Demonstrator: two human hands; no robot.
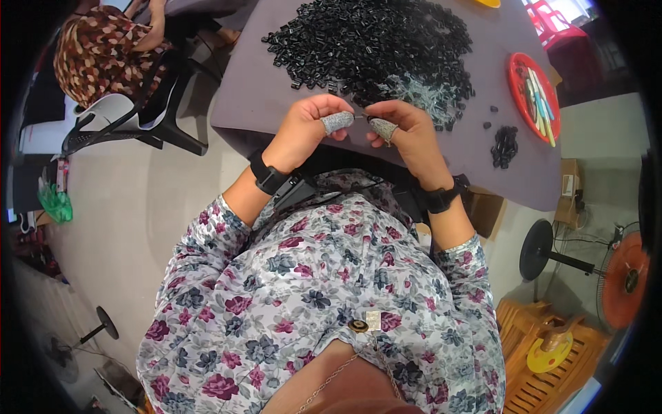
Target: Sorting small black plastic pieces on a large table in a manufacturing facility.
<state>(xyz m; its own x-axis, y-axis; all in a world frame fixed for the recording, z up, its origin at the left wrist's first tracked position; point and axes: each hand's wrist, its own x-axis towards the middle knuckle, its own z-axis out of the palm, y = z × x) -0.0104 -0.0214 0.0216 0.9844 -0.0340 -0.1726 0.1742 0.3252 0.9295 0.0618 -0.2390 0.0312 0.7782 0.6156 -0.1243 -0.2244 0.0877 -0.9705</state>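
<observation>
The left hand [301,131] and the right hand [414,138] meet almost tip to tip, each with its fingers curled in and the thumb pressed to the forefinger in a narrow pinch, and we see a grey cover [337,123] on the left thumb and a like one on the right. Beyond and beneath them spreads a table under a grey-mauve cloth [241,96]. Well off to the left of the hands, another person in a patterned top [103,58] sits on a black armchair [176,114]; behind the right forearm, toward the lower corner, we find a slatted wooden chair [534,393], with an orange-fronted fan [626,279] farther out. Just past the fingertips lies a broad heap of small black plastic pieces [365,45], its near edge close to both hands. Out to the right of the right hand we see a round red tray [517,76] with slim pen-like tools [542,103] laid in it. A patch of clear slivers [422,93] sits on the heap just beyond the right hand, and a small separate cluster [505,146] of black pieces lies to its right. Smallest of all, we see a dark piece [370,118] pinched in the right fingertips and a pale sliver [358,116] in the left ones; we cannot tell whether the two are joined.
</observation>
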